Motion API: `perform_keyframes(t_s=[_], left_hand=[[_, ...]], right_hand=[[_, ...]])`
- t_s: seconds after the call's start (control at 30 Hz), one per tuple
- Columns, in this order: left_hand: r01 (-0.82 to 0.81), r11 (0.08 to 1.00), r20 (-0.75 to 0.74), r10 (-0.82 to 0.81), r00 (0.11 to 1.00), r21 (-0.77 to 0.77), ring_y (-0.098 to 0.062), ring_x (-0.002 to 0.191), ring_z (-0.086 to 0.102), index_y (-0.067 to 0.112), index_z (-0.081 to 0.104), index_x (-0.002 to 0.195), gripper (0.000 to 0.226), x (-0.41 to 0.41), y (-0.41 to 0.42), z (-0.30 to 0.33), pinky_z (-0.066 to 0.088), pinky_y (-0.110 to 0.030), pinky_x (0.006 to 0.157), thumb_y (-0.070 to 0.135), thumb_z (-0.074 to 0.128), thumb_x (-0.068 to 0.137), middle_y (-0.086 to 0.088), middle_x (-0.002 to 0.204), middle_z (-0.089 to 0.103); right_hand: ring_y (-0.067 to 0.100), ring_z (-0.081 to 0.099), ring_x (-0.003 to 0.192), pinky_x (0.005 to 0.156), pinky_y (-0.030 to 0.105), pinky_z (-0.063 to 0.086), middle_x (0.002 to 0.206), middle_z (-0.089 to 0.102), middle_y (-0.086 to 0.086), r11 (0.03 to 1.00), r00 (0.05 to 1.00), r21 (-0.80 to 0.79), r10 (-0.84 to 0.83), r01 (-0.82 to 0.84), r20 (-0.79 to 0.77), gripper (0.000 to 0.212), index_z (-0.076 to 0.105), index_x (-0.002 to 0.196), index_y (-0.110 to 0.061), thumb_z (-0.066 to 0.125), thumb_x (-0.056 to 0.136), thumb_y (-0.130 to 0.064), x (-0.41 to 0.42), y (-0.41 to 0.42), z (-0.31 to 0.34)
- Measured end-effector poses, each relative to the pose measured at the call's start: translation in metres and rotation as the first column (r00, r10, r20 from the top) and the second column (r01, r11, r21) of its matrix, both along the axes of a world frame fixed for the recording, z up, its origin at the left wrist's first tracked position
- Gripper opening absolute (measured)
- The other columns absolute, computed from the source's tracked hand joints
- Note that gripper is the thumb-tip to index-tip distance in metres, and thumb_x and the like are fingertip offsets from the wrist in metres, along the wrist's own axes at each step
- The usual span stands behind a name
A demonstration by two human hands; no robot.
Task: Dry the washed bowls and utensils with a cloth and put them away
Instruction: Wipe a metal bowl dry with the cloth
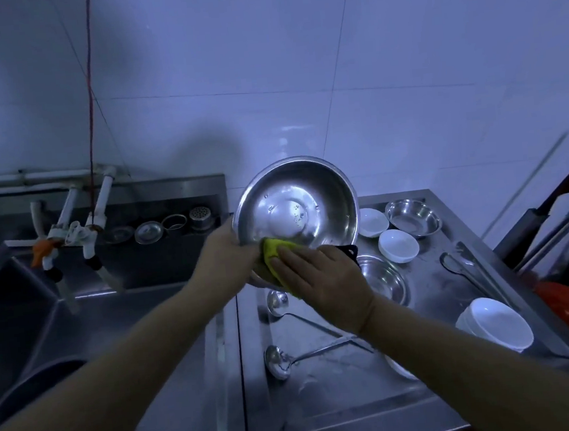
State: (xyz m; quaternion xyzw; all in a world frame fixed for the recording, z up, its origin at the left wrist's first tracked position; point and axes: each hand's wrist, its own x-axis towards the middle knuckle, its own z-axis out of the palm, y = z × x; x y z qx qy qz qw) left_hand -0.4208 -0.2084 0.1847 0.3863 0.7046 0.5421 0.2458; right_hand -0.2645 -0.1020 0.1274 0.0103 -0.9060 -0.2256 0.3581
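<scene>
My left hand [225, 246] grips the steel bowl [296, 204] tilted toward me so my right hand [315, 274], fingers flat, presses the yellow cloth [272, 250] along its rim.

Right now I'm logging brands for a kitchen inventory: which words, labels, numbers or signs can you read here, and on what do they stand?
None can be read.
Large steel bowl, held by the left hand: bare metal, no stamp visible.
Yellow cloth under the right hand: no tag or print visible.
White bowls, ladles and tongs: no markings visible.
Wall tiles: plain.
</scene>
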Motion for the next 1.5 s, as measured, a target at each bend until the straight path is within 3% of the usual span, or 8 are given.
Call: perform_keyframes(t_s=[0.13,0.43,0.6,0.77,1.03,1.27,1.37,1.5], left_hand=[[0.121,0.981,-0.144,-0.143,0.979,-0.155,-0.019,0.059,0.068,0.028,0.063,0.077,0.022,-0.028,-0.003,0.029,0.055,-0.030,0.046,0.015,0.060,0.059,-0.004,0.068,0.066],[-0.207,0.964,0.323,0.144,0.935,0.168,-0.021,0.082,0.069,0.020,0.059,0.111,0.037,0.015,0.001,-0.002,0.059,-0.033,0.062,0.002,0.062,0.079,-0.005,0.092,0.069],[-0.040,0.991,0.137,0.022,0.990,0.129,-0.028,0.082,0.067,0.026,0.064,0.096,0.032,-0.005,-0.002,0.010,0.057,-0.044,0.070,0.004,0.058,0.074,-0.008,0.085,0.070],[0.113,0.993,-0.136,-0.118,0.984,-0.045,-0.004,0.054,0.063,0.052,0.063,0.068,0.038,-0.031,-0.002,0.039,0.045,-0.017,0.041,0.017,0.051,0.055,0.012,0.062,0.066],[-0.112,0.966,0.227,0.058,0.972,0.233,-0.004,0.069,0.067,0.026,0.060,0.104,0.039,0.009,0.007,-0.003,0.053,-0.020,0.055,-0.001,0.055,0.076,0.010,0.080,0.070],[0.022,0.995,0.038,-0.026,0.999,0.101,-0.026,0.081,0.067,0.018,0.064,0.098,0.036,-0.022,0.007,0.006,0.057,-0.040,0.067,-0.007,0.054,0.075,-0.009,0.086,0.069],[0.121,0.993,-0.085,-0.121,0.989,0.000,-0.016,0.065,0.067,0.017,0.064,0.090,0.031,-0.043,0.011,0.020,0.055,-0.027,0.052,-0.007,0.054,0.073,-0.010,0.080,0.067],[-0.032,0.995,0.059,0.026,0.998,0.092,-0.026,0.074,0.064,0.014,0.065,0.085,0.021,-0.041,0.024,0.015,0.053,-0.037,0.069,0.016,0.054,0.068,-0.019,0.084,0.066]], right_hand=[[0.030,0.067,0.095,0.077,0.040,0.054,0.113,0.069,0.012,0.990,0.987,0.132,0.027,-0.048,0.159,0.021,0.072,0.108,-0.009,0.060,0.090,-0.008,0.009,0.029,0.025],[0.025,0.068,0.082,0.063,0.034,0.050,0.103,0.071,0.009,0.986,0.983,-0.102,-0.143,0.132,-0.114,0.017,0.073,0.102,-0.009,0.062,0.088,-0.009,-0.029,-0.010,0.026],[0.026,0.068,0.094,0.066,0.035,0.052,0.112,0.070,0.013,0.997,0.994,-0.053,-0.061,0.056,-0.086,0.024,0.071,0.110,-0.006,0.067,0.087,-0.011,-0.021,-0.012,0.012],[0.029,0.068,0.094,0.074,0.039,0.054,0.114,0.069,0.012,0.990,0.989,0.142,-0.001,-0.020,0.146,0.026,0.070,0.111,-0.007,0.055,0.091,-0.011,0.004,0.024,0.030],[0.025,0.067,0.091,0.068,0.032,0.050,0.110,0.070,0.008,0.985,0.982,-0.073,-0.165,0.158,-0.090,0.025,0.071,0.109,-0.010,0.056,0.089,-0.011,-0.028,-0.004,0.029],[0.028,0.067,0.096,0.067,0.035,0.052,0.118,0.067,0.013,0.995,0.994,0.080,-0.062,0.055,0.095,0.027,0.069,0.116,-0.008,0.056,0.093,-0.010,-0.014,0.017,0.028],[0.030,0.067,0.095,0.074,0.040,0.054,0.116,0.068,0.013,0.984,0.982,0.177,-0.047,0.015,0.181,0.027,0.070,0.114,-0.008,0.050,0.095,-0.010,-0.008,0.039,0.037],[0.030,0.068,0.088,0.067,0.037,0.052,0.109,0.070,0.013,0.995,0.997,0.090,-0.055,0.049,0.060,0.021,0.072,0.106,-0.007,0.058,0.091,-0.007,-0.018,0.042,0.037]])
